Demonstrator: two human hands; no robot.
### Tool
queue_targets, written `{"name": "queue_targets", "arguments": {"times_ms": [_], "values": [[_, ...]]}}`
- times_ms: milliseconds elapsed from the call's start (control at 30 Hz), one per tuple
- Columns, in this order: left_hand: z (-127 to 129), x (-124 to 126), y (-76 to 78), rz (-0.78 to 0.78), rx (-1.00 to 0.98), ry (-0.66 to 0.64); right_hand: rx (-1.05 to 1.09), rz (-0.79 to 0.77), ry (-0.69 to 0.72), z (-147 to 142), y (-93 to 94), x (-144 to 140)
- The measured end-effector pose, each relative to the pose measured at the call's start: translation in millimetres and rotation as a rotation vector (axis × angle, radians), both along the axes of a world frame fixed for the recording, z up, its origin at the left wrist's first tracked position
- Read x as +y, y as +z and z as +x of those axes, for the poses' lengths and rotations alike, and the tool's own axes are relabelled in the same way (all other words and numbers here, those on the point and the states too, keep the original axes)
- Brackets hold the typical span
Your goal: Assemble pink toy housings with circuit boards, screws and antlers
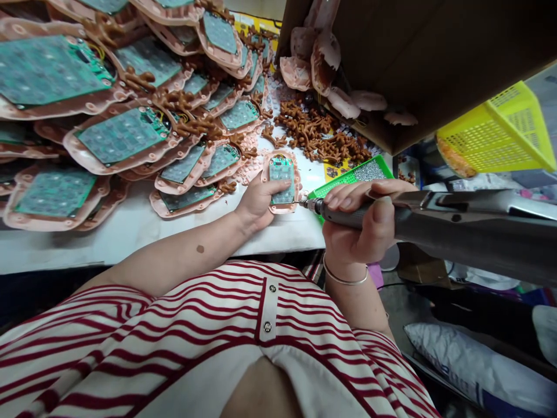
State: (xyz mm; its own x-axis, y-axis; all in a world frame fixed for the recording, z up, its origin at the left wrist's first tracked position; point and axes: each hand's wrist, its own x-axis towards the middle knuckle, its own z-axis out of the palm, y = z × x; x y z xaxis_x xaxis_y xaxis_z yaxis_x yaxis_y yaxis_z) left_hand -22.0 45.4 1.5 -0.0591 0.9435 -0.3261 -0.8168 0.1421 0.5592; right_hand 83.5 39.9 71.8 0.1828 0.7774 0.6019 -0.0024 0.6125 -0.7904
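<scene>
My left hand (256,200) is closed round the left side of a pink plastic toy shell (297,174), its thumb lying across the green circuit board (282,169) inside. The shell rests face up at the table's front. In my right hand (359,220) is a grey power screwdriver (456,232), fingers wrapped round its body. Its bit points left and meets the shell's lower right edge, where a screw is too small to make out. Just behind the tool sits a green basket (319,190) with many small silver screws (369,170).
Stacks of similar pink shells with boards (122,136) fill the table's left side. Brown antler-shaped parts (313,130) lie heaped at the back. A large cardboard box (418,58) with pink shells stands at back right, beside a yellow basket (500,133). White tabletop (243,244) shows in front.
</scene>
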Motion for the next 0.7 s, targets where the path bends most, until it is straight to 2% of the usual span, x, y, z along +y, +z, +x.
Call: {"name": "queue_targets", "arguments": {"times_ms": [167,333,500,700], "values": [[-0.6,-0.6,-0.1,0.021,0.042,-0.033,0.022,0.02,0.0,1.6,4.3,-2.8],[-0.8,-1.4,2.3,0.019,0.044,-0.043,0.007,-0.009,-0.011,1.7,0.6,-2.1],[-0.7,-1.5,3.6,0.028,0.05,-0.046,0.051,0.038,0.08,1.4,-2.4,0.1],[-0.5,-1.4,2.1,0.062,0.078,-0.047,0.114,-0.021,0.11,1.7,0.0,-2.1]]}}
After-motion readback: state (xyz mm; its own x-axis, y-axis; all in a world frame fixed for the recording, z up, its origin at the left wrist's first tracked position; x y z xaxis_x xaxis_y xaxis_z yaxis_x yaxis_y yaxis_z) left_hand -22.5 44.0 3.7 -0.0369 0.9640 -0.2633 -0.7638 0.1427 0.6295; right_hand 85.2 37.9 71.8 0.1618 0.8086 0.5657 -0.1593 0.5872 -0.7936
